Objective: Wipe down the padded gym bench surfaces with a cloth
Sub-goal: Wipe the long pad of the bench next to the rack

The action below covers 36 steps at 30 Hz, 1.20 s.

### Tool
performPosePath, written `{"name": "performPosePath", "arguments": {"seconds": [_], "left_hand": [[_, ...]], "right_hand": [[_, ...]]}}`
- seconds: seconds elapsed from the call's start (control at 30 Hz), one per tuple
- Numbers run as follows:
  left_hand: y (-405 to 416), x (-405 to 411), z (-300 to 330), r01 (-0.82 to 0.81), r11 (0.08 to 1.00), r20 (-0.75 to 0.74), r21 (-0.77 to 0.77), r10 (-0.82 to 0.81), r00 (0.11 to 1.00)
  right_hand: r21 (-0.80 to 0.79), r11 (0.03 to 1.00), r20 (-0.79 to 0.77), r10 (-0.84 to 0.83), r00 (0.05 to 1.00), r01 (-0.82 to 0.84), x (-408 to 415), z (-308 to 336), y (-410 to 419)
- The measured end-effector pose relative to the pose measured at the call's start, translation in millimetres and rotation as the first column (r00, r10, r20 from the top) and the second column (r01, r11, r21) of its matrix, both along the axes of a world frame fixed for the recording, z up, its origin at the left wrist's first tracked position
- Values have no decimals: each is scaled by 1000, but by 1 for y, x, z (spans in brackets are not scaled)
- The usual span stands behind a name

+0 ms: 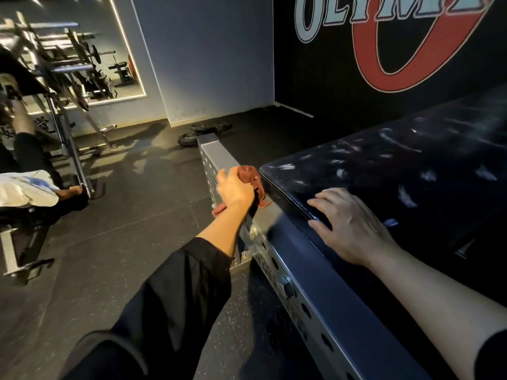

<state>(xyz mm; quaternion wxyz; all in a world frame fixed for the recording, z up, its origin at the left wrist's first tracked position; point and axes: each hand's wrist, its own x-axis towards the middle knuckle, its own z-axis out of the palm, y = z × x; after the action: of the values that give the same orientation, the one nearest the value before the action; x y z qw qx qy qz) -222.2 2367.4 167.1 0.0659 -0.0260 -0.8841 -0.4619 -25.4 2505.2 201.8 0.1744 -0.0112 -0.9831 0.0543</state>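
I see my left hand [235, 189] wrapped around the red cloth [251, 176]. My fingers curl tight on it, and the cloth sticks out above my knuckles and hangs a little below my wrist. It sits right at the end of the black bench pad [397, 171], and I think it touches the pad's side, but the view is too dark there to be sure. My right hand [348, 223] lies flat on the near corner of the pad, fingers straight and a bit spread, holding nothing. The pad rests on a grey metal frame [310, 272] with round holes. Weight plates [204, 131] lie on the floor farther back.
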Motion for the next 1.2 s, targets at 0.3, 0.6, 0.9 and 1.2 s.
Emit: {"name": "performPosePath", "arguments": {"seconds": [0.3, 0.6, 0.9, 1.2], "left_hand": [[21, 29, -20, 175, 949, -139, 263, -143, 980], [-14, 53, -28, 306, 917, -191, 258, -262, 946], [23, 39, -5, 74, 913, -24, 402, -70, 997], [-6, 61, -29, 175, 905, -134, 388, -132, 982]], "right_hand": [[1, 1000, -1, 10, 1000, -10, 0, -1, 0], [27, 1000, -15, -3, 1000, 3, -1, -3, 1], [17, 1000, -21, -5, 1000, 5, -1, -2, 1], [48, 999, -16, -6, 1000, 7, 1, -2, -3]]}}
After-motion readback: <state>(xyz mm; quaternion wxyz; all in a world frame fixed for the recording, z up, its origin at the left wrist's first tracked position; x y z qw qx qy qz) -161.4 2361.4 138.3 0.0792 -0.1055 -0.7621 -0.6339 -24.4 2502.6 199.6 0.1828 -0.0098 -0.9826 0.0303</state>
